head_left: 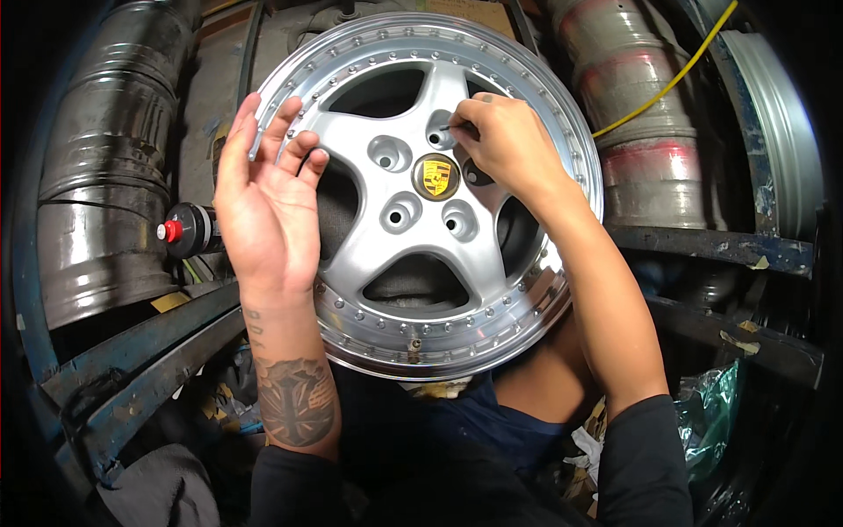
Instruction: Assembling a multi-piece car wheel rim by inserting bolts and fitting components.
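A silver five-spoke alloy wheel (446,92) faces me, with a polished outer lip and small bolts ringing its rim. Its round centre cap (435,177) carries a yellow crest. Recessed bolt holes surround the cap. My right hand (509,145) reaches over the upper right of the wheel, thumb and fingers pinched beside the top bolt hole (438,133). Whatever sits in that pinch is too small to make out. At the wheel's left edge, my left hand (272,206) is raised palm toward me, fingers spread and slightly curled, holding nothing visible.
Stacked metal wheel barrels (110,140) stand on the left, and more barrels with red marks (637,123) on the right. A black bottle with a red cap (186,230) lies beside my left hand. Blue metal rack bars (716,250) flank both sides. A yellow hose (672,83) crosses the upper right.
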`<state>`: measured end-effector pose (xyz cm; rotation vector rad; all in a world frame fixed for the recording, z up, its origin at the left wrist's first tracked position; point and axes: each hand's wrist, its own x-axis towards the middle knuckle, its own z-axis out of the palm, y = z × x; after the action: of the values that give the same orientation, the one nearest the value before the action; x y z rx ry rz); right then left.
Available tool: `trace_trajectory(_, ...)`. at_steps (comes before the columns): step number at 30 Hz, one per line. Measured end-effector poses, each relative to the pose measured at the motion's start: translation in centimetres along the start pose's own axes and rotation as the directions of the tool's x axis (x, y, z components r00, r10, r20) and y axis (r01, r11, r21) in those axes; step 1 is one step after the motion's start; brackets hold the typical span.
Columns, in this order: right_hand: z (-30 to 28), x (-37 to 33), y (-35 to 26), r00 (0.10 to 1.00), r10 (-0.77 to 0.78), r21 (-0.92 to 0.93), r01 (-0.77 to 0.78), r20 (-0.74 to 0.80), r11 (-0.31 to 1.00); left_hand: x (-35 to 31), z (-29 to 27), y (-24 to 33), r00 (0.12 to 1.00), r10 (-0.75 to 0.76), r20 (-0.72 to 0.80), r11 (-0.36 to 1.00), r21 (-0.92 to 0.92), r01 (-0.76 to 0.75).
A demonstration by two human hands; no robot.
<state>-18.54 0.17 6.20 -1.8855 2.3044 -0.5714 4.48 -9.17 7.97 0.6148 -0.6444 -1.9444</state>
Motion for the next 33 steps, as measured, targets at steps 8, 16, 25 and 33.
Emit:
trace_trajectory(8, 1.4, 0.9, 0.5, 0.996, -0.089, -0.098, 0.091, 0.018, 0.991, 0.7, -1.5, 0.9, 0.999, -0.04, -0.01, 0.992, -0.116, 0.038)
trace_trajectory(16, 1.9, 1.0, 1.5, 0.969, -0.245, -0.181, 0.243, 0.011, 0.953, 1.0, -1.9, 1.4, 0.998, -0.044, -0.033, 0.99, -0.138, 0.039)
trace_trajectory(25, 2.4, 1.1, 0.4, 0.975, -0.216, -0.319, 0.192, -0.042, 0.928, 1.3, -2.4, 1.9, 0.998, -0.048, -0.031, 0.983, -0.178, 0.042)
trace_trajectory(33, 2.4, 1.2, -0.6, 0.961, -0.276, -0.34, 0.248, -0.035, 0.907, 1.5, -2.6, 2.0, 0.997, -0.05, -0.053, 0.99, -0.137, 0.042)
